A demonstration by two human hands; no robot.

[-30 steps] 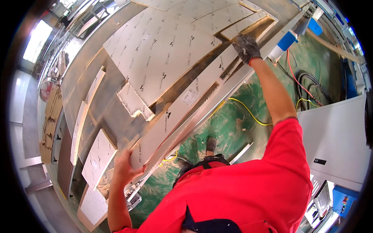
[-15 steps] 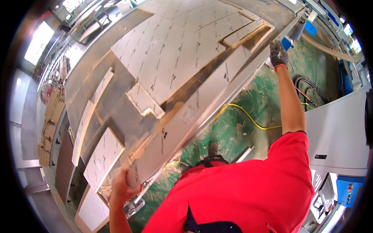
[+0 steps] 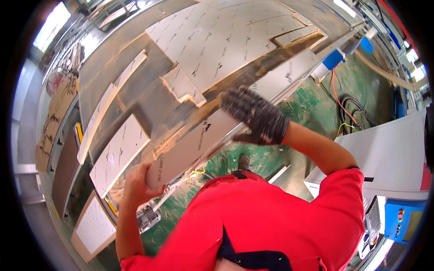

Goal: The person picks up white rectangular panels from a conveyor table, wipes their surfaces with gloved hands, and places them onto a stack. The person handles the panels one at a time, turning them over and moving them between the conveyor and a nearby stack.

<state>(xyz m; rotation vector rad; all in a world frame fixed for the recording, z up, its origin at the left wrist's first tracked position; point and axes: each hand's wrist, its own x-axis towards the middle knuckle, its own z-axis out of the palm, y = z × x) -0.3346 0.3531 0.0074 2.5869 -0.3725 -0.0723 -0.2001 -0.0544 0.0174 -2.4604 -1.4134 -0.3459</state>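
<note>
A long, narrow grey-white board strip with printed film lies along the near edge of the work table. My left hand, bare, is closed around the strip's near left end, its thumb at the front edge. My right hand, in a dark grey knit glove, lies across the strip around its middle. The gloved fingers reach over to the far edge and the thumb is at the near edge; the glove is slightly blurred. Beyond the strip is a jagged board offcut, and left of it a wide board piece.
A large printed panel covers the far part of the table. A thin curved offcut lies at left. Coiled black hoses rest on the green floor at right, beside a white cabinet. Sawdust lies along the cuts.
My right hand has moved from the strip's far right end left and nearer, to about its middle. My left hand stays at the near end. The view has shifted slightly.
</note>
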